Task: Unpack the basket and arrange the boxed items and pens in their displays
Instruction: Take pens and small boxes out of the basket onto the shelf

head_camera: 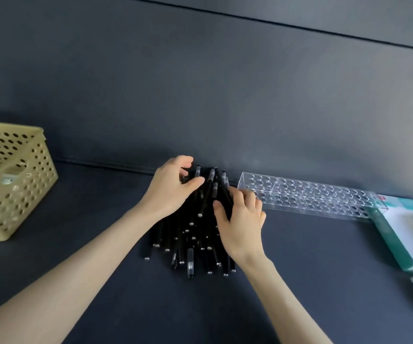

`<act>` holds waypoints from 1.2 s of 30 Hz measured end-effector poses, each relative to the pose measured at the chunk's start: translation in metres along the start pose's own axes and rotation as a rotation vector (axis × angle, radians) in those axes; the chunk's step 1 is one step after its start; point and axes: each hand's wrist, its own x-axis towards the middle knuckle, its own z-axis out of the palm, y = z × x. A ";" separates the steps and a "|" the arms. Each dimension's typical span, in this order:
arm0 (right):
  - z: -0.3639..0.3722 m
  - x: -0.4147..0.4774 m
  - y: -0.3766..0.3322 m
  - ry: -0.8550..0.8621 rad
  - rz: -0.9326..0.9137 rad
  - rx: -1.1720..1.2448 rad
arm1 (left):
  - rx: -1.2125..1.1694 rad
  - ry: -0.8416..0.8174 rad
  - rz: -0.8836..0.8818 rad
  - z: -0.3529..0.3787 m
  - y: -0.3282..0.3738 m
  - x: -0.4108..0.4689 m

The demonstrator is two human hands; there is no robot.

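A heap of several black pens (192, 234) lies on the dark shelf, fanned out toward me. My left hand (173, 187) curls over the far left of the heap, thumb and fingers closing on the upper ends of some pens. My right hand (240, 219) rests on the right side of the heap, its fingers curled around a few pens. A clear acrylic pen display (309, 197) with rows of round holes lies just right of the pens along the back wall. The beige perforated basket (14, 184) stands at far left.
A green and white box (404, 234) lies at the right edge, touching the display's end. The dark back wall (200, 95) rises right behind the pens. Bare shelf surface (96, 202) spreads between basket and pens.
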 end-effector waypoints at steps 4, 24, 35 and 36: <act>0.005 -0.013 0.004 0.041 -0.073 -0.019 | 0.321 -0.059 0.006 0.011 -0.017 -0.039; 0.000 -0.024 -0.018 0.012 -0.041 -0.089 | 0.314 -0.049 0.104 -0.016 -0.031 -0.061; 0.018 -0.073 -0.134 0.137 -0.262 0.314 | 0.176 0.340 0.219 -0.145 -0.058 -0.131; 0.029 -0.083 -0.153 0.130 -0.274 0.330 | 0.181 0.339 0.225 -0.161 -0.068 -0.143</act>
